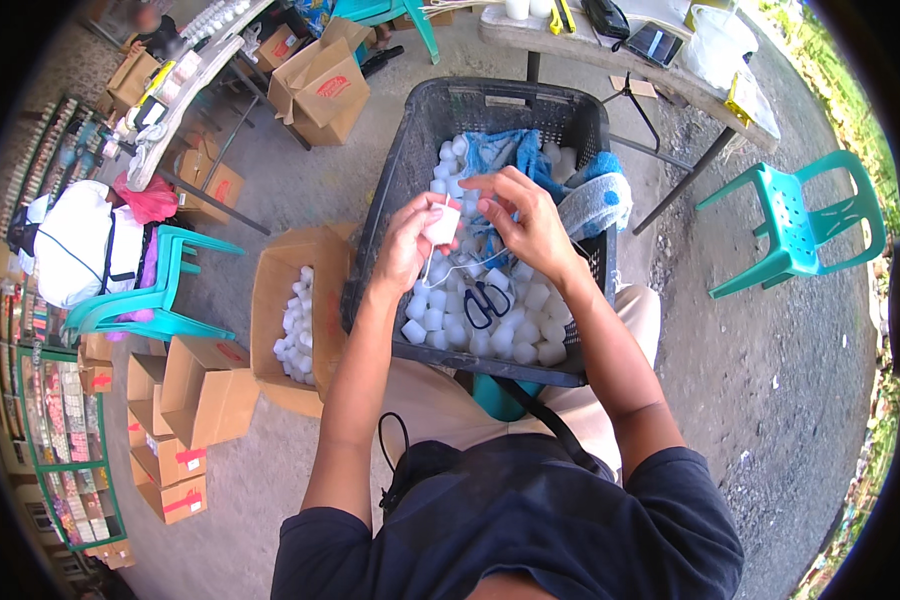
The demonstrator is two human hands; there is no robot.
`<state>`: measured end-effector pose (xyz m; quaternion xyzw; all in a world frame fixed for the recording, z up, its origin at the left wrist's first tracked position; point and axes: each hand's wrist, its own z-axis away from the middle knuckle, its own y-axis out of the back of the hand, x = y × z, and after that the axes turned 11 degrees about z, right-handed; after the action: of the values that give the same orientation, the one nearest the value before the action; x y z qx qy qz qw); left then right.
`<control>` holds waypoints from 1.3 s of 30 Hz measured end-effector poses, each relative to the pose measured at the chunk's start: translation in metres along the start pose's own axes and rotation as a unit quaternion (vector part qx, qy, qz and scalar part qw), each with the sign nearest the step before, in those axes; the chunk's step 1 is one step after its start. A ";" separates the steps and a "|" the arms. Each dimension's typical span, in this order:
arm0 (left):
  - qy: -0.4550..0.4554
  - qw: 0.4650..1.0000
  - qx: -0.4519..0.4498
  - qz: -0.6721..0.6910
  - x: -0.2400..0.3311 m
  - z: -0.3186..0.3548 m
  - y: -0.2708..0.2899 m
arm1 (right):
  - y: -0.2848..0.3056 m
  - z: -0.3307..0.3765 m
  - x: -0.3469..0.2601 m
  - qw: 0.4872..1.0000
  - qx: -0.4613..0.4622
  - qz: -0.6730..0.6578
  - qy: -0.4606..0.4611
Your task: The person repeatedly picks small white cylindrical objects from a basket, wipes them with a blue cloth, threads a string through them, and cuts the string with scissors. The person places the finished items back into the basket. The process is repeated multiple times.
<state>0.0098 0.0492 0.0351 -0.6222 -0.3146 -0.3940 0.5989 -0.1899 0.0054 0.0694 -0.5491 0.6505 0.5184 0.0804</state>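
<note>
My left hand is closed around a short white candle, its fingers and thumb at the sides. Close to the candle's right, my right hand has its thumb and index finger apart, with nothing visible between them. Both hands are above a black plastic crate of loose white candles. Dark-handled scissors lie on the candles near the front. A thin white cord loops below my hands; its ends are unclear. A blue and white towel covers part of the crate's far right.
A cardboard box holding more white candles stands left of the crate. Empty-looking cartons and stacked green chairs are farther left. A table stands beyond the crate, and a green chair is at the right.
</note>
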 end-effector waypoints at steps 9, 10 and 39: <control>0.076 0.995 -0.009 -0.057 -0.007 0.004 -0.008 | -0.017 0.004 0.014 0.998 -0.031 0.002 0.052; 0.055 0.996 0.033 -0.065 -0.010 0.002 -0.012 | -0.017 0.004 0.011 0.999 -0.022 0.021 0.028; -0.059 0.985 0.021 -0.160 -0.031 -0.008 0.012 | -0.034 0.015 -0.005 0.996 -0.006 0.081 0.043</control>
<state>0.0033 0.0424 0.0019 -0.5733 -0.4530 -0.4405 0.5216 -0.1678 0.0244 0.0460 -0.5169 0.6927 0.5030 0.0065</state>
